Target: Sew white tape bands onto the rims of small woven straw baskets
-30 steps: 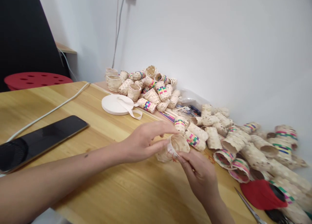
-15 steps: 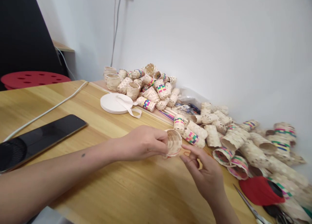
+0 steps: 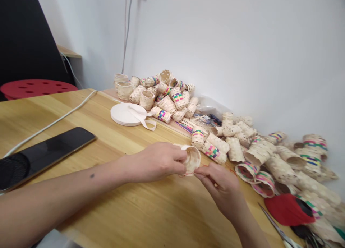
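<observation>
My left hand (image 3: 159,162) is closed on the rim of a small woven basket (image 3: 194,157), its fingertips reaching inside the round mouth. The basket is pale, lies on its side and opens toward me. Along its lower rim runs a thin red thread (image 3: 188,174). Right at that rim, my right hand (image 3: 222,185) pinches the thread between thumb and forefinger; any needle there is too small to make out. The other fingers of the right hand are curled in.
Many woven baskets (image 3: 237,149) lie heaped along the wall. A roll of white tape (image 3: 128,115) rests behind my left hand, a phone (image 3: 51,152) and white cable (image 3: 51,124) at left. Scissors (image 3: 275,224) and a red cloth item (image 3: 288,209) sit at right.
My right hand has moved slightly left and its thumb and forefinger have closed together at the basket's rim. The left hand keeps hold of the basket, which has turned slightly.
</observation>
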Available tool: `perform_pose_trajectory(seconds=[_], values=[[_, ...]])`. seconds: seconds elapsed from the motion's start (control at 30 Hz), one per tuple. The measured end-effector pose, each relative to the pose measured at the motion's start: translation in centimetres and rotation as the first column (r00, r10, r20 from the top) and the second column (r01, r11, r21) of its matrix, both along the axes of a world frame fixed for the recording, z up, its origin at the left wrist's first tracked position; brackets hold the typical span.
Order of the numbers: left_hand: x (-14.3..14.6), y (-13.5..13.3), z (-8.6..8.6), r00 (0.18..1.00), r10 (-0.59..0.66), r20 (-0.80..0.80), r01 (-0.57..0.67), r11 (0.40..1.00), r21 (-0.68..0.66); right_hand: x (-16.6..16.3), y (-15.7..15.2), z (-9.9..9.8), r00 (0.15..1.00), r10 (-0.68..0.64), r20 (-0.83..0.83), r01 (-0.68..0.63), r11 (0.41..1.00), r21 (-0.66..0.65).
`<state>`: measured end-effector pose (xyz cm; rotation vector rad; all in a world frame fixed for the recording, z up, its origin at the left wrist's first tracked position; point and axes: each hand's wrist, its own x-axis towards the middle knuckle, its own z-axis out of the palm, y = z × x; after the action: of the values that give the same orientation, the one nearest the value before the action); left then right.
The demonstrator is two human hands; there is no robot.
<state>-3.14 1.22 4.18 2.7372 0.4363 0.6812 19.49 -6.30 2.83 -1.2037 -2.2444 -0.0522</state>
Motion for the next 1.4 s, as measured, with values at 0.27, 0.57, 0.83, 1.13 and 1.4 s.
perform_pose_trajectory(seconds=[0.27, 0.57, 0.83, 1.13, 1.4], values=[[-0.2, 0.3, -0.4, 0.991, -0.133, 0.011, 0.130, 0.982, 0.135, -0.2, -0.4, 0.2, 0.998, -0.067, 0.017, 0.068, 0.994, -0.082], [-0.5, 0.1, 0.4, 0.953, -0.269, 0.139, 0.288, 0.947, -0.139, 0.1, -0.7, 0.6, 0.983, -0.130, -0.129, 0.113, 0.986, -0.126], [-0.5, 0.4, 0.3, 0.960, -0.243, 0.138, 0.262, 0.954, -0.146, -0.1, -0.9, 1.0, 0.988, -0.112, -0.106, 0.097, 0.985, -0.141], [-0.7, 0.2, 0.7, 0.954, -0.261, 0.145, 0.289, 0.927, -0.240, -0.2, -0.8, 1.0, 0.963, -0.051, -0.264, -0.031, 0.954, -0.299], [-0.4, 0.4, 0.4, 0.922, -0.332, 0.198, 0.384, 0.849, -0.364, -0.9, -1.5, 1.1, 0.904, -0.121, -0.410, -0.053, 0.920, -0.388]])
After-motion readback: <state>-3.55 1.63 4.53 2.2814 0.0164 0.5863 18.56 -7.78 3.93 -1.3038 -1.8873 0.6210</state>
